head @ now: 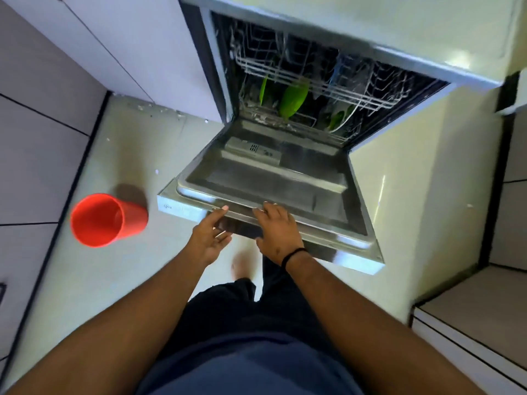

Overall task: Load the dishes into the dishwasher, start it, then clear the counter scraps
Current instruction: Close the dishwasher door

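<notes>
Both hands on the near edge of the lowered dishwasher door

Left hand [209,238], grip wrapped round the door [271,181] lip: thumb on top, fingers curled beneath. Right hand [278,230] just beside it, fingers spread fairly straight, resting flat over the same edge, clasping nothing. Door lies nearly level, long axis left to right, inner steel face up, hinge on the far side; free edge points near, towards the person. The likely lift swings up and away, both hands equally close. Beyond, lower rack [299,121] holds green plates [293,99] on edge; upper rack [313,78] contents too blurred to tell. Red cup [107,220] on its side on the floor [128,155], left of the door, mouth facing near-left, not loaded
</notes>
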A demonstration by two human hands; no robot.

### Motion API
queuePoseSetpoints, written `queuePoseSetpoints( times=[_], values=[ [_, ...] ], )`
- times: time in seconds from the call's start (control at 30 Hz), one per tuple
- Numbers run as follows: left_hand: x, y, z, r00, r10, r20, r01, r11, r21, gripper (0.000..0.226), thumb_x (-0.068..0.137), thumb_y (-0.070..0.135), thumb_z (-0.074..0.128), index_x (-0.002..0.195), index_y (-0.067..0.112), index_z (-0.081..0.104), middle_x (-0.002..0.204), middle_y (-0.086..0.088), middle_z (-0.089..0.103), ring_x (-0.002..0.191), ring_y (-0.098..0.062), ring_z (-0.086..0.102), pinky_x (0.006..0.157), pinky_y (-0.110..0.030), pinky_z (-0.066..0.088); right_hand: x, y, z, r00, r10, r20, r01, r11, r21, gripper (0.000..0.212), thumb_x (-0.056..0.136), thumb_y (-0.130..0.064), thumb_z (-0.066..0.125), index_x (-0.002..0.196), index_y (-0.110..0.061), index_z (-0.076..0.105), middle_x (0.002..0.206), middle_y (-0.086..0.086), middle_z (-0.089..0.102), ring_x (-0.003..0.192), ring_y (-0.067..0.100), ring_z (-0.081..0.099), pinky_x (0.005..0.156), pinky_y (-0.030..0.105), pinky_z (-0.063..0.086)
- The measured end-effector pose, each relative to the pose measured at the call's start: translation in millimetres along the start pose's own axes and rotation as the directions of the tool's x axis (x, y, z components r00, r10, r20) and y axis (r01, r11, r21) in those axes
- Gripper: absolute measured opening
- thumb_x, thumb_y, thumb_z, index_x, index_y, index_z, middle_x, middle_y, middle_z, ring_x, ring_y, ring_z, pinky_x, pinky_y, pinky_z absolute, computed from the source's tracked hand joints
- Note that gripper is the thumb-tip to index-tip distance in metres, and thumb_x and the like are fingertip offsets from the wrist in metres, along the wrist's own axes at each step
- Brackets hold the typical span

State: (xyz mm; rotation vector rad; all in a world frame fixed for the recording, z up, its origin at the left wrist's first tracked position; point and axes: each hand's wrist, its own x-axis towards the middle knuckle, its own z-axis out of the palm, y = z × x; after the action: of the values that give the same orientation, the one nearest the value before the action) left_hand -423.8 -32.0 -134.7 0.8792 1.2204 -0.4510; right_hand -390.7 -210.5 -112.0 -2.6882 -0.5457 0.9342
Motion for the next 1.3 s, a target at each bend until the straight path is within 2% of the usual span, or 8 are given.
queuePoseSetpoints(
  times=[0.17, 0.43, 0.6, 0.7, 0.87, 0.97, 1.1, 1.3],
  values=[
    [-32, 44, 40, 0.997, 0.029, -0.067, -0.03, 1.0, -0.003, 0.048, 0.08, 0.037, 0.083, 0.121, 0.019, 0.065, 0.128, -0.015, 0.059, 0.115, -0.032, 0.06, 0.096, -0.042, 0.055, 5, 15, -48, 0.99, -0.136, -0.043, 0.133, 0.988, -0.08, 0.07, 0.088, -0.017, 0.062, 0.151, -0.018, 0.033, 0.161, 0.013, 0.021, 0.149, 0.034, 0.018, 0.121, 0.05, 0.019],
    [-45, 100, 104, 0.974, 0.102, -0.201, -0.134, 0.98, -0.15, 0.07, 0.081, 0.056, 0.07, 0.139, 0.021, 0.052, 0.126, -0.017, 0.062, 0.106, -0.032, 0.065, 0.082, -0.04, 0.059, 42, 41, -145, 0.967, -0.255, -0.019, 0.25, 0.959, -0.137, 0.075, 0.084, -0.02, 0.065, 0.152, -0.016, 0.032, 0.162, 0.016, 0.021, 0.145, 0.036, 0.024, 0.115, 0.049, 0.031],
    [-41, 133, 121, 0.977, 0.173, -0.127, -0.188, 0.976, -0.111, 0.06, 0.088, 0.052, 0.068, 0.135, 0.02, 0.047, 0.122, -0.02, 0.062, 0.105, -0.034, 0.065, 0.087, -0.044, 0.059, 64, 44, -186, 0.958, -0.27, -0.1, 0.253, 0.955, -0.154, 0.066, 0.084, -0.022, 0.068, 0.144, -0.012, 0.044, 0.159, 0.017, 0.027, 0.143, 0.036, 0.027, 0.111, 0.051, 0.038],
    [-39, 156, 127, 0.985, 0.168, -0.042, -0.171, 0.982, -0.079, 0.072, 0.087, 0.053, 0.07, 0.144, 0.019, 0.041, 0.122, -0.02, 0.06, 0.108, -0.038, 0.065, 0.088, -0.047, 0.059, 76, 45, -203, 0.952, -0.263, -0.155, 0.24, 0.959, -0.149, 0.06, 0.083, -0.028, 0.071, 0.138, -0.011, 0.052, 0.156, 0.016, 0.033, 0.142, 0.035, 0.03, 0.109, 0.052, 0.041],
    [-33, 194, 140, 0.984, 0.161, 0.079, -0.157, 0.986, -0.051, 0.082, 0.085, 0.054, 0.071, 0.149, 0.019, 0.033, 0.129, -0.022, 0.057, 0.108, -0.043, 0.067, 0.072, -0.043, 0.063, 94, 41, -226, 0.902, -0.287, -0.323, 0.223, 0.95, -0.22, 0.062, 0.076, -0.036, 0.078, 0.131, -0.013, 0.059, 0.154, 0.017, 0.035, 0.144, 0.037, 0.029, 0.112, 0.054, 0.039],
    [-32, 215, 153, 0.972, 0.184, 0.145, -0.18, 0.983, -0.041, 0.068, 0.091, 0.05, 0.067, 0.143, 0.017, 0.04, 0.122, -0.024, 0.062, 0.104, -0.043, 0.069, 0.076, -0.044, 0.063, 110, 39, -244, 0.865, -0.288, -0.41, 0.179, 0.942, -0.283, 0.088, 0.074, -0.047, 0.078, 0.148, -0.014, 0.042, 0.163, 0.017, 0.018, 0.151, 0.04, 0.011, 0.12, 0.055, 0.022],
    [-30, 244, 173, 0.954, 0.199, 0.226, -0.203, 0.979, -0.005, 0.052, 0.091, 0.049, 0.067, 0.129, 0.016, 0.052, 0.124, -0.026, 0.063, 0.105, -0.042, 0.07, 0.083, -0.045, 0.062, 128, 42, -266, 0.881, -0.158, -0.445, 0.027, 0.958, -0.287, 0.129, 0.066, -0.067, 0.076, 0.159, -0.011, 0.008, 0.167, 0.012, -0.006, 0.152, 0.037, -0.01, 0.123, 0.057, 0.008],
    [-27, 284, 206, 0.948, 0.182, 0.261, -0.196, 0.98, 0.026, 0.066, 0.084, 0.055, 0.073, 0.128, 0.01, 0.055, 0.123, -0.022, 0.063, 0.102, -0.04, 0.072, 0.077, -0.04, 0.063, 153, 61, -296, 0.894, -0.016, -0.449, -0.113, 0.959, -0.259, 0.127, 0.068, -0.057, 0.08, 0.159, -0.012, 0.005, 0.168, 0.008, -0.001, 0.154, 0.033, -0.003, 0.123, 0.055, 0.01]
  ],
)
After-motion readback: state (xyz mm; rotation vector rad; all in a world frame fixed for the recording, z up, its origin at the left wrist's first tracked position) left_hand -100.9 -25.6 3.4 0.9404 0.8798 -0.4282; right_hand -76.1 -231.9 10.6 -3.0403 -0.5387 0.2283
